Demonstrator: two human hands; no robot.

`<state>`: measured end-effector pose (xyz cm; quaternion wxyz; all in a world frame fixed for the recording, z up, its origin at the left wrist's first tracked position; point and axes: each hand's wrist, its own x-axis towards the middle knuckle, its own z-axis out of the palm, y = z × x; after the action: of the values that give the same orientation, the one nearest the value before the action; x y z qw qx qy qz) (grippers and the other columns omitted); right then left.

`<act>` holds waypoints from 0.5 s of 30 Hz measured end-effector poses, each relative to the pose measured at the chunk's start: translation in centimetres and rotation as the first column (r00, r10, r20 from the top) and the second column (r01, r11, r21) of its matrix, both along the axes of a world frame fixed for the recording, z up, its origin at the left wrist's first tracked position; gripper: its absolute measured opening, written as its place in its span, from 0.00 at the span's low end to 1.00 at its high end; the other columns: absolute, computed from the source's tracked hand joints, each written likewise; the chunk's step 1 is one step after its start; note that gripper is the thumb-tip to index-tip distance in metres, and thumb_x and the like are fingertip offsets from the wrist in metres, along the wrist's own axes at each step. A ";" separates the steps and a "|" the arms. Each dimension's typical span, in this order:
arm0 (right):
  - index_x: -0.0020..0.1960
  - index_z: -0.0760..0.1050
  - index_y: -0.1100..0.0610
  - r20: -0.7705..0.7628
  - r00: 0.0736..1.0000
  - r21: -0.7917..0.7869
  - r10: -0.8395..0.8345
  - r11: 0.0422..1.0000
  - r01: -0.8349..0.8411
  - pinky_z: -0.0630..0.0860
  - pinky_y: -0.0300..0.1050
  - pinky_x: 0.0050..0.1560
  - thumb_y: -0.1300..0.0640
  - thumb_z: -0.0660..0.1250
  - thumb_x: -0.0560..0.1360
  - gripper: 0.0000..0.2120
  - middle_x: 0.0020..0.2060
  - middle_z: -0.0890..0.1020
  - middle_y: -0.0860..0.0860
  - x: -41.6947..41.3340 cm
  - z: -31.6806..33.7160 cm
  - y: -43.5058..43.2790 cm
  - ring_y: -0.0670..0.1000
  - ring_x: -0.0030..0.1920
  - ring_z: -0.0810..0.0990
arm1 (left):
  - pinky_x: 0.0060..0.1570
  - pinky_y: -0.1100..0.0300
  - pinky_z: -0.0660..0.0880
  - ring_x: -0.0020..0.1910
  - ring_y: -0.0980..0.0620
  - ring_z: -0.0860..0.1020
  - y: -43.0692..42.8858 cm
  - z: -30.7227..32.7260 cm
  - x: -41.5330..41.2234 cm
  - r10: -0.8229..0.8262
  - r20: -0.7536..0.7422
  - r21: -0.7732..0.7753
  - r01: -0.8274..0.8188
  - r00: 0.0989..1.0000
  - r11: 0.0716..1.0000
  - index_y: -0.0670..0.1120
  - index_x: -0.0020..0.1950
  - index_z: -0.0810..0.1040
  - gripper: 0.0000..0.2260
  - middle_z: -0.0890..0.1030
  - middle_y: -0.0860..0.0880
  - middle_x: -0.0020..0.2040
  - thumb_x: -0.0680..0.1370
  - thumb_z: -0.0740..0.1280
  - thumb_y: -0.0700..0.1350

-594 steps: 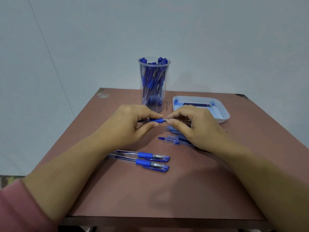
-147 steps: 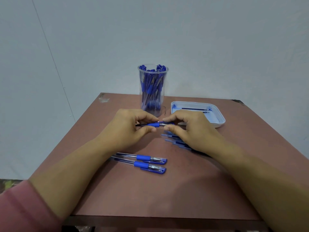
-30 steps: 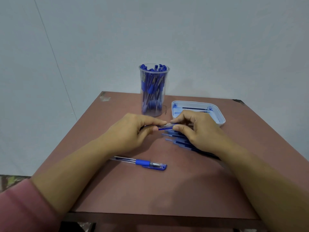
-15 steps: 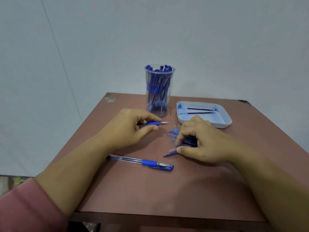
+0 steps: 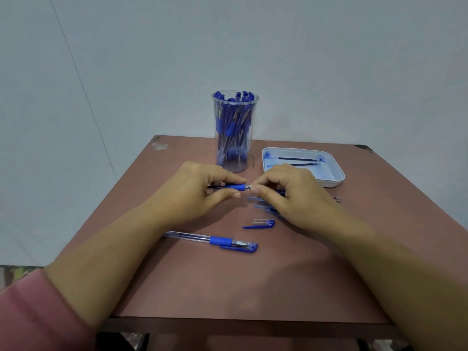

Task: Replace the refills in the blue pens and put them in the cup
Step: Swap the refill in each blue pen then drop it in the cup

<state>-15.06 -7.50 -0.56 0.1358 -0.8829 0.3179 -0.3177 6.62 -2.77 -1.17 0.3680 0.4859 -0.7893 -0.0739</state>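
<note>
Surface: reddish-brown table (image 5: 253, 287), matte, filling the lower half of the frame. A pale chipped patch (image 5: 159, 145) marks its far left corner, and a darker scuff (image 5: 363, 147) its far right corner. Behind it is a plain blue-grey wall (image 5: 329, 59), with one thin seam (image 5: 83, 92) running diagonally down the upper left.

Centre, at the table's far edge: a clear cup (image 5: 256, 100), upright, packed with blue pens. Just right of it is a white tray (image 5: 331, 182) with two dark refills (image 5: 297, 158) lying across it.

Mid-frame: the left hand (image 5: 197, 188) grips the pen (image 5: 236, 186) by its blue grip, barrel horizontal and raised off the table. The right hand (image 5: 291, 191) pinches the pen's metal tip between thumb and forefinger. Loose blue pieces (image 5: 260, 206) lie partly under the right hand; cannot tell exactly what they are.

Below the hands: a detached cap (image 5: 260, 223) lies flat. Lower still is a capped pen (image 5: 217, 240), apart from it. A pink sleeve (image 5: 33, 312) shows at lower left.
</note>
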 end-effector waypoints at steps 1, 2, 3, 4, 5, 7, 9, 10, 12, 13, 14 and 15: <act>0.48 0.82 0.49 0.014 1.000 -0.009 0.003 1.000 -0.002 0.68 0.29 0.43 0.50 0.70 0.75 0.04 0.37 0.77 0.37 0.0 0.0 0.0 0.42 0.44 0.75 | 0.45 0.75 0.71 0.45 0.66 0.80 0.0 0.0 0.0 0.002 0.002 -0.001 -0.002 1.000 1.000 0.53 0.56 0.84 0.11 0.85 0.59 0.47 0.74 0.73 0.48; 0.48 0.82 0.48 0.027 1.000 -0.010 0.008 1.000 -0.008 0.68 0.29 0.44 0.52 0.72 0.74 0.03 0.37 0.77 0.36 0.0 0.0 0.0 0.42 0.45 0.76 | 0.44 0.75 0.71 0.44 0.66 0.80 0.0 0.0 0.0 0.002 0.000 0.001 -0.002 1.000 1.000 0.53 0.56 0.84 0.11 0.85 0.59 0.47 0.74 0.73 0.48; 0.48 0.81 0.47 0.042 0.999 -0.005 0.015 1.000 -0.015 0.69 0.29 0.44 0.53 0.73 0.73 0.04 0.38 0.78 0.35 -0.1 0.0 0.0 0.43 0.45 0.76 | 0.44 0.75 0.71 0.44 0.66 0.80 0.0 0.0 0.0 0.001 -0.002 0.006 -0.001 1.000 1.000 0.53 0.56 0.84 0.11 0.85 0.59 0.47 0.74 0.73 0.48; 0.48 0.81 0.45 0.056 0.998 0.009 0.019 1.000 -0.019 0.70 0.30 0.45 0.53 0.74 0.72 0.06 0.39 0.78 0.35 -0.1 0.1 0.1 0.43 0.46 0.76 | 0.45 0.74 0.72 0.45 0.66 0.80 0.0 0.0 0.0 0.000 -0.001 0.010 0.000 1.000 1.000 0.53 0.56 0.84 0.11 0.85 0.58 0.47 0.74 0.73 0.47; 0.48 0.80 0.44 0.067 0.998 0.028 0.017 0.999 -0.019 0.70 0.31 0.45 0.52 0.75 0.71 0.07 0.40 0.79 0.35 -0.2 0.2 0.2 0.43 0.46 0.76 | 0.45 0.72 0.73 0.45 0.65 0.80 -0.1 0.0 0.0 0.000 0.006 0.010 0.000 1.000 1.000 0.53 0.56 0.84 0.11 0.85 0.58 0.48 0.74 0.73 0.47; 0.49 0.79 0.43 0.078 0.997 0.065 -0.002 0.998 -0.003 0.71 0.32 0.44 0.48 0.73 0.71 0.07 0.40 0.79 0.38 -0.1 0.2 0.4 0.42 0.46 0.76 | 0.47 0.66 0.77 0.46 0.63 0.81 -0.1 0.0 0.0 0.002 0.026 0.015 -0.002 1.000 1.000 0.54 0.57 0.84 0.11 0.85 0.59 0.49 0.75 0.73 0.48; 0.48 0.80 0.45 0.052 0.999 0.052 -0.012 0.999 0.009 0.71 0.33 0.44 0.48 0.70 0.74 0.04 0.39 0.79 0.38 0.0 0.2 0.4 0.42 0.45 0.76 | 0.47 0.62 0.78 0.46 0.62 0.81 -0.1 -0.1 0.1 0.009 0.037 0.015 -0.010 0.999 1.000 0.54 0.57 0.83 0.11 0.85 0.59 0.48 0.75 0.72 0.49; 0.47 0.80 0.46 0.032 0.999 0.025 -0.013 1.000 0.012 0.70 0.34 0.43 0.49 0.70 0.75 0.02 0.38 0.79 0.38 0.1 0.1 0.3 0.41 0.44 0.76 | 0.47 0.61 0.78 0.45 0.62 0.81 -0.1 -0.1 0.1 0.016 0.048 0.006 -0.017 0.999 1.000 0.55 0.57 0.83 0.10 0.85 0.59 0.48 0.75 0.72 0.49; 0.46 0.80 0.47 0.012 1.000 -0.017 -0.017 1.000 0.017 0.69 0.33 0.43 0.52 0.71 0.74 0.01 0.37 0.78 0.38 0.2 0.0 0.3 0.42 0.43 0.76 | 0.46 0.58 0.78 0.44 0.60 0.82 -0.2 -0.2 0.2 0.032 0.078 -0.014 -0.031 0.996 0.999 0.55 0.56 0.83 0.10 0.85 0.59 0.47 0.75 0.72 0.50; 0.46 0.80 0.48 0.012 1.000 -0.024 -0.017 1.000 0.018 0.70 0.32 0.42 0.53 0.72 0.73 0.02 0.37 0.78 0.38 0.3 0.0 0.3 0.42 0.43 0.76 | 0.45 0.56 0.79 0.43 0.58 0.82 -0.3 -0.2 0.2 0.037 0.091 -0.022 -0.035 0.995 0.999 0.56 0.57 0.83 0.10 0.85 0.59 0.47 0.76 0.72 0.52; 0.46 0.80 0.48 0.015 1.000 -0.025 -0.018 1.000 0.018 0.70 0.31 0.42 0.53 0.73 0.73 0.04 0.38 0.79 0.39 0.3 0.0 0.4 0.43 0.43 0.76 | 0.44 0.54 0.79 0.42 0.57 0.82 -0.3 -0.3 0.3 0.041 0.103 -0.028 -0.039 0.994 0.999 0.57 0.57 0.83 0.11 0.85 0.59 0.47 0.76 0.71 0.54; 0.47 0.79 0.49 0.020 1.000 -0.022 -0.021 1.000 0.021 0.70 0.30 0.42 0.52 0.73 0.72 0.05 0.38 0.79 0.40 0.3 0.1 0.4 0.43 0.44 0.76 | 0.43 0.54 0.79 0.42 0.57 0.82 -0.4 -0.2 0.4 0.049 0.115 -0.035 -0.045 0.992 0.998 0.58 0.57 0.82 0.12 0.84 0.60 0.47 0.75 0.68 0.58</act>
<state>-14.81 -7.05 -0.49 0.1260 -0.8779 0.3222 -0.3311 6.97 -3.15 -1.41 0.3310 0.5019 -0.7987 -0.0241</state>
